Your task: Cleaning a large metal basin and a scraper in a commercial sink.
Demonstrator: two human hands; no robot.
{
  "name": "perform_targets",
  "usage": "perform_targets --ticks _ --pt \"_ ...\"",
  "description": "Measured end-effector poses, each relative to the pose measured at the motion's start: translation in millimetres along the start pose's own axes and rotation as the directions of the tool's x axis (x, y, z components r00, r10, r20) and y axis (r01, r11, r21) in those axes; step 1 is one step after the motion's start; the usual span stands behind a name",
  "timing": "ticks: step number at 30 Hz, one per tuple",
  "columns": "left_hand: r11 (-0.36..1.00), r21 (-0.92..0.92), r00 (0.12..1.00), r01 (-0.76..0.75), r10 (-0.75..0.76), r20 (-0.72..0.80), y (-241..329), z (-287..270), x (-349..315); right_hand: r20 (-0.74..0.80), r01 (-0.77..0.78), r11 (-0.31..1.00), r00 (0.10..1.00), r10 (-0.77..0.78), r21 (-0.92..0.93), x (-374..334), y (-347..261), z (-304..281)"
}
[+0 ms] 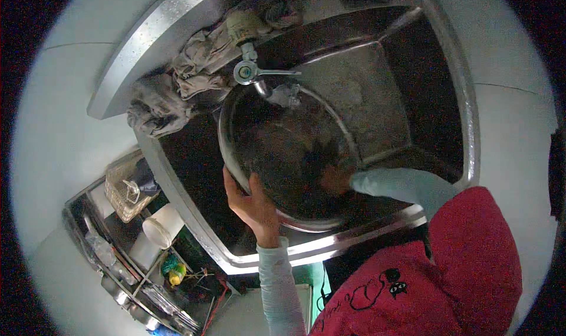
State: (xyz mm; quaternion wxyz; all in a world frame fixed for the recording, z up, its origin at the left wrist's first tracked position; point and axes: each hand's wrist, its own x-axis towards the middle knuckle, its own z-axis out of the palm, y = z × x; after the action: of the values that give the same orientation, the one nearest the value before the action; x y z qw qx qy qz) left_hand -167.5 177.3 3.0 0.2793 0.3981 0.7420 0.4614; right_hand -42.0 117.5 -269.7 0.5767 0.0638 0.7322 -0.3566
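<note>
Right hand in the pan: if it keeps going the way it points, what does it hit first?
The right hand reaches leftward inside the big steel pan and seems to lie on its dark inner surface already. Going on, it would likely slide across the bottom toward the far wall near the left hand. Depth is unclear.

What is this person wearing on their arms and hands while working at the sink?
Both forearms are covered by snug, pale grey-blue long sleeves reaching to the wrists. The left hand and right hand are bare, with no gloves. Over the sleeves is a red top with a small black line drawing on the front.
</note>
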Motion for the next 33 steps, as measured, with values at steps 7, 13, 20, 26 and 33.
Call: perform_targets --ticks 7,13,20,26,33 --pt "1.0 -0.009 1.0 -0.021 0.021 0.023 -23 -7 7 -0.98 0.748 0.663 0.152 -0.13 0.028 -201 -59 13" --pt "0.998 0.049 0.994 0.026 -0.031 0.106 -40 -5 -5 -0.746 0.303 0.924 0.665 -0.029 0.234 -170 37 88" --pt "0.928 -0.122 0.928 0.353 -0.33 0.172 -92 25 -47 -0.921 -0.443 0.875 0.389 -0.008 -0.195 -170 240 -8" --pt "0.858 0.119 0.822 0.499 -0.513 0.249 -169 31 -41 -0.849 -0.449 0.82 0.211 0.484 0.356 -127 188 7" --pt "0.921 -0.354 0.97 0.16 -0.08 0.23 -130 79 40 -0.727 0.384 0.654 0.563 0.394 0.652 -100 91 -14"
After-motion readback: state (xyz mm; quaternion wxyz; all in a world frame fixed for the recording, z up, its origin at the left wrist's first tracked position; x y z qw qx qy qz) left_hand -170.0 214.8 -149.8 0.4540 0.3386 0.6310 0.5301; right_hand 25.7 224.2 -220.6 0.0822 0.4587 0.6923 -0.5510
